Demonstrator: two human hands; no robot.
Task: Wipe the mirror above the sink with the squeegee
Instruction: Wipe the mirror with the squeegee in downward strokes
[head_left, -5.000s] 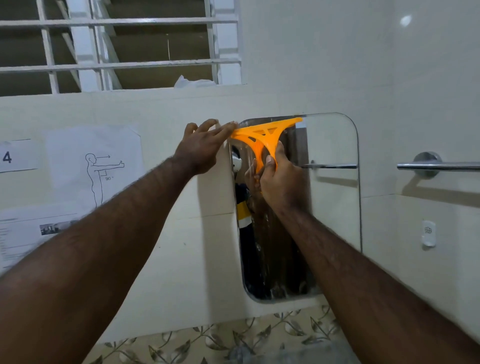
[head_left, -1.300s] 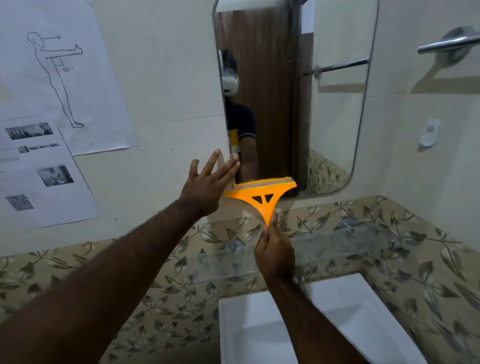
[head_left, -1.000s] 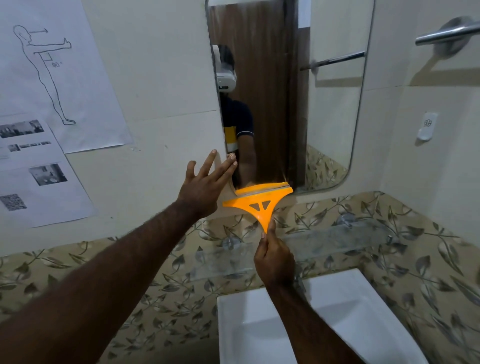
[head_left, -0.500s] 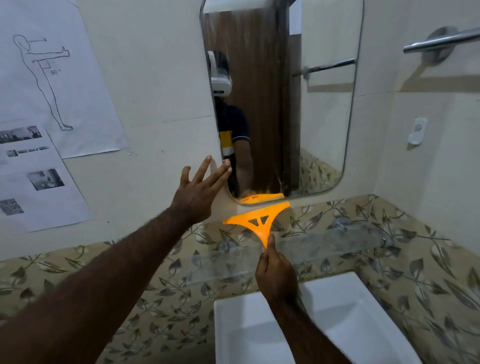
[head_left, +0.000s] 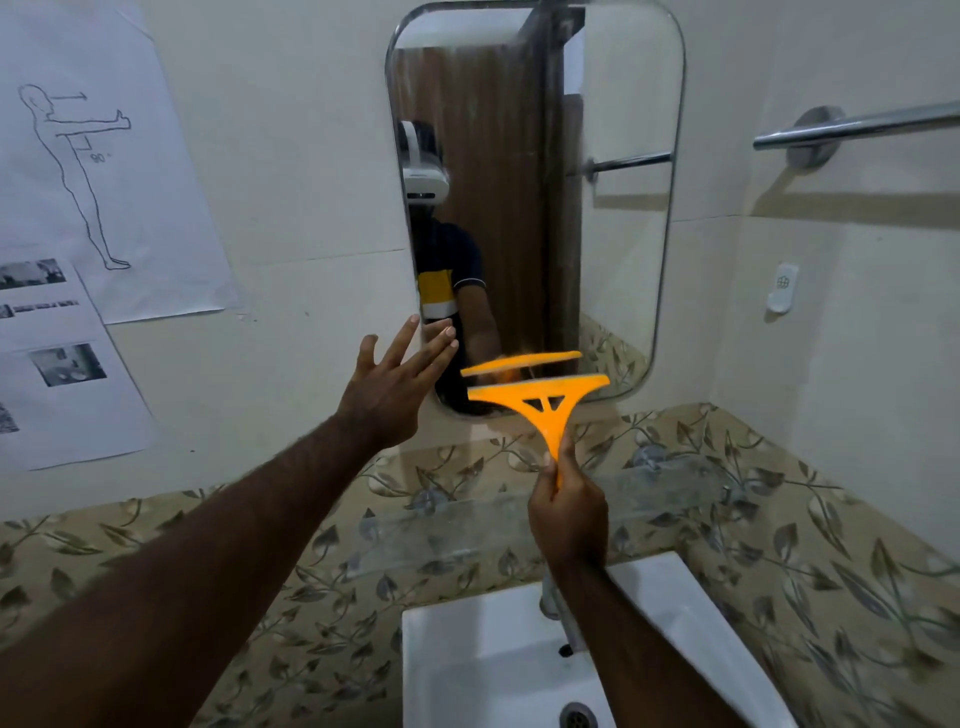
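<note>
A tall mirror with rounded corners hangs on the cream wall above a white sink. My right hand is closed on the handle of an orange squeegee. Its blade is level, in front of the mirror's lower edge and apart from the glass, with its reflection just above it. My left hand is open with spread fingers, fingertips at the mirror's lower left edge. The mirror reflects a person in a dark shirt with a yellow stripe.
A clear glass shelf runs under the mirror over leaf-patterned tiles. A tap stands behind my right wrist. A chrome towel bar and a small white hook are on the right wall. Paper sheets hang at left.
The squeegee went from the mirror's top down to its bottom edge, then came off the glass. My left hand moved down along the left edge with it. The view has tilted up slightly.
</note>
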